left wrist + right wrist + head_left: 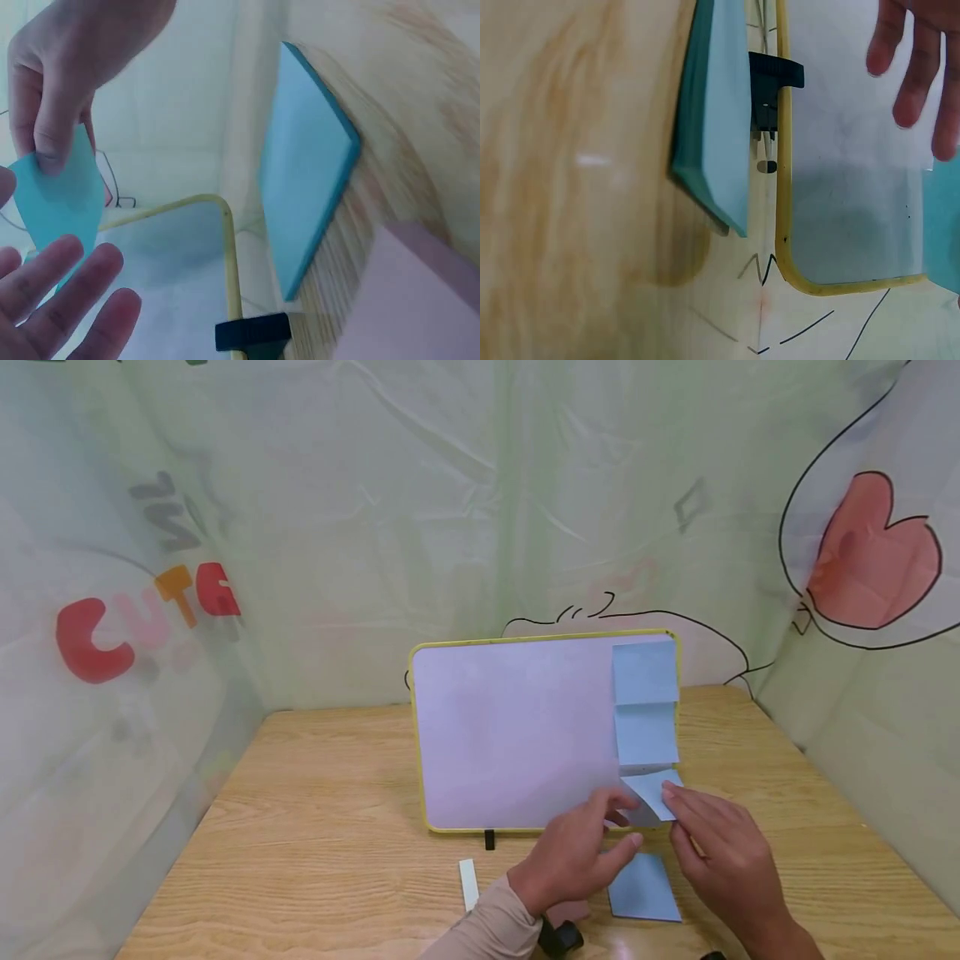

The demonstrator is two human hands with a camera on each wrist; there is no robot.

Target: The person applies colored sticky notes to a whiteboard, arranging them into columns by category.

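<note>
A white board (517,735) with a yellow frame stands on the wooden table (315,843). Two blue sticky notes (645,706) are stuck one above the other along its right side. Just below them, my right hand (675,814) pinches a third blue note (654,793) at the board's lower right corner; the left wrist view shows its thumb on the note (56,195). My left hand (622,822) is beside it, its fingers (67,285) straight and at the note's lower edge. A pad of blue notes (643,887) lies on the table under the hands.
A pink pad (405,300) lies next to the blue pad, mostly hidden under my left wrist in the head view. A small white strip (468,883) lies left of it. A black foot (490,839) props the board. Printed plastic sheeting (150,610) walls the table.
</note>
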